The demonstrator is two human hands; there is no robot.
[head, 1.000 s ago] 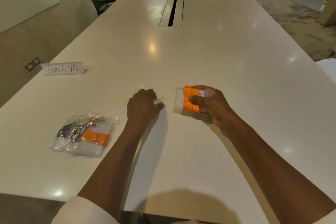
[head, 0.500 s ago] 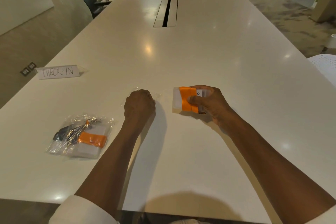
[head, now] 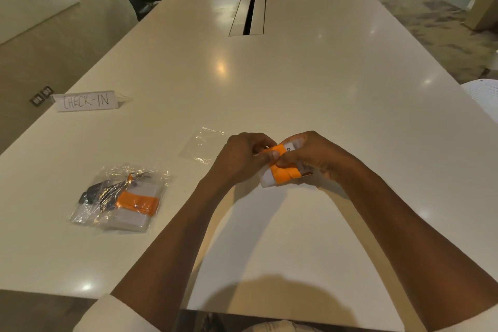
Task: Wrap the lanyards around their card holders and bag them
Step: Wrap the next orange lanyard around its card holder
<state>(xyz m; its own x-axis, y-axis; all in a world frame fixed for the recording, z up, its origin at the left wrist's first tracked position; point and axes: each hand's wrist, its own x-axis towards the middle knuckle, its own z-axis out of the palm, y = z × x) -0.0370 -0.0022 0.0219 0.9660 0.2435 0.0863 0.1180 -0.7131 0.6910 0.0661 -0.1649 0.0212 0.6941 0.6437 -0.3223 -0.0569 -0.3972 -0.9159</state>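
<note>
Since the earlier frame the left hand [head: 244, 155] has left the table and joined the right hand [head: 314, 155]; both now pinch the card holder [head: 269, 179], wound with an orange lanyard [head: 284, 171], held just above the white table [head: 296, 83]. Left of the holder lies a filled bag [head: 118, 198], unmoved. Just beyond the left hand, an empty clear bag [head: 203, 144] lies uncovered. Farther left stands a CHECK-IN sign [head: 86, 101].

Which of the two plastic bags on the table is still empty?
The flat clear bag just left of the left hand is empty. The other bag, nearer the table's left edge, already holds a card holder wrapped in orange lanyard.
</note>
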